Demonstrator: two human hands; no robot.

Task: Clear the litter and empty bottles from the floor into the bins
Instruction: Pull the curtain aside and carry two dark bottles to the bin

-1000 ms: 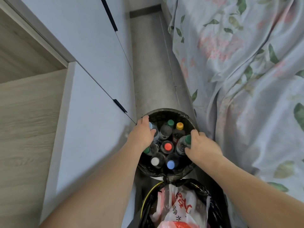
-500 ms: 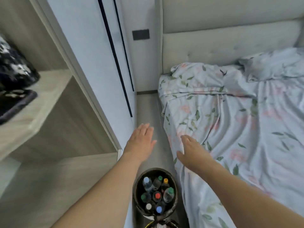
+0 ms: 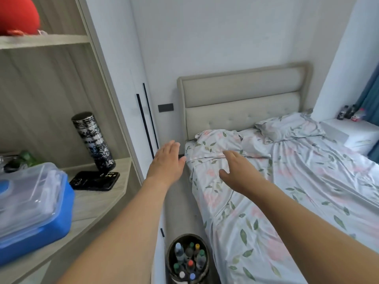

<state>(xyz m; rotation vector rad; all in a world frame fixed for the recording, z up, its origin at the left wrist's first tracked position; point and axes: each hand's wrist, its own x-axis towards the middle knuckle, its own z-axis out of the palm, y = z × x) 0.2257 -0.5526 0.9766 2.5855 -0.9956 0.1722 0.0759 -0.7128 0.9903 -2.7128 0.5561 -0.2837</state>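
Hands reach forward with nothing in them — left hand (image 3: 167, 160) and right hand (image 3: 235, 172) both have fingers straight and relaxed. Round dark bin (image 3: 187, 258) stands on the grey floor (image 3: 180, 206) between bed edge and white cabinet, packed with upright capped plastic bottles (image 3: 189, 258).

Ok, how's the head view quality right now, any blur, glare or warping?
Head view: even daylight, no glare. Wide-angle warp bows the shelf edges and headboard. The blue box up close looks soft. Both hands, left hand and right hand, read clearly, and so do the caps in the bin.
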